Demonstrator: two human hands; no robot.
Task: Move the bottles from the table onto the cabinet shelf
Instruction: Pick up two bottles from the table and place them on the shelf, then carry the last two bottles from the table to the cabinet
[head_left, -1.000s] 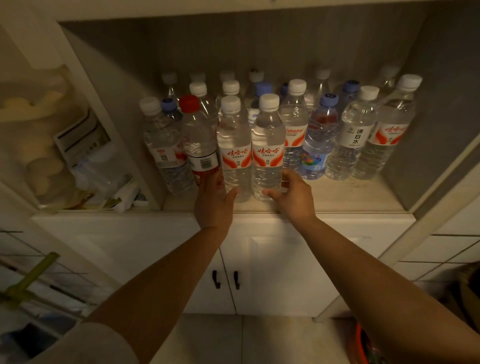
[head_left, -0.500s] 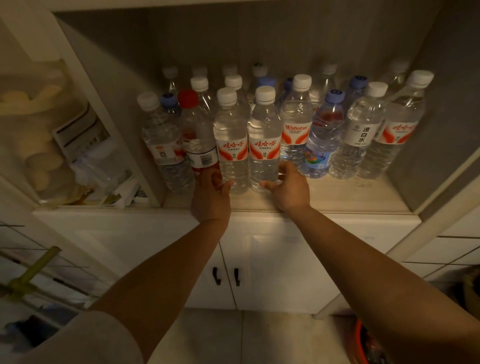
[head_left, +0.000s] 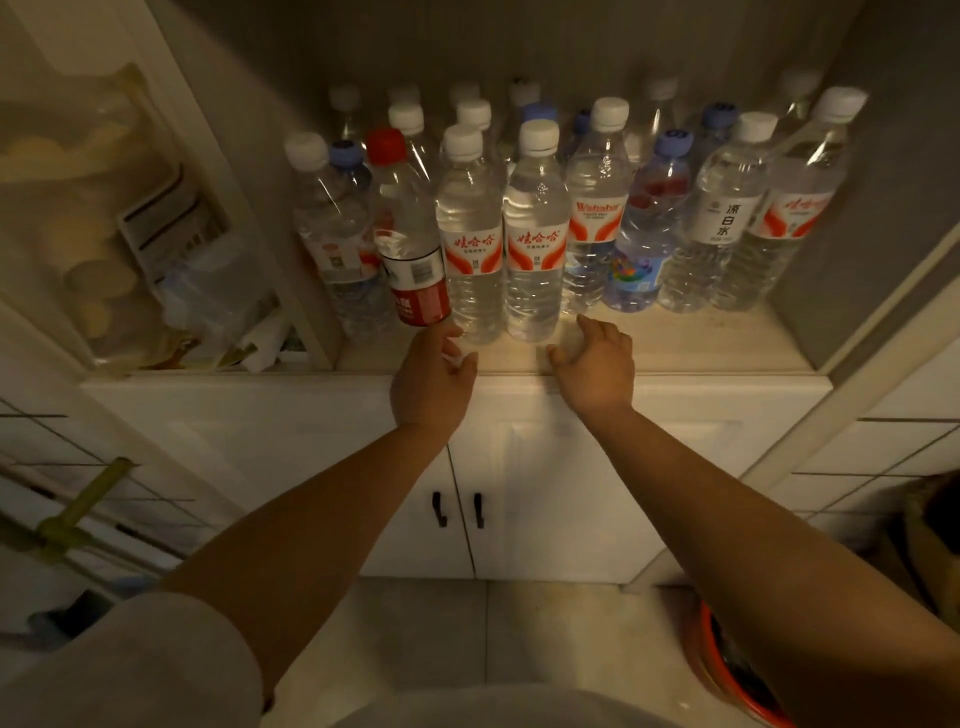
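Now w/ both bottles (head_left: 504, 234) set at cabinet shelf (head_left: 675, 348) front, our left hand (head_left: 431, 379) & right hand (head_left: 592, 369) hang loose, empty; we'd next fetch more.

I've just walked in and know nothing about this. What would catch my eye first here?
A crowd of clear water bottles packs the open cabinet shelf, mostly white-capped, with one red-capped bottle standing out left of centre. In front of them, near the shelf's front edge, the person's left hand and right hand hang empty, fingers relaxed. Below are two white cabinet doors with small black handles.
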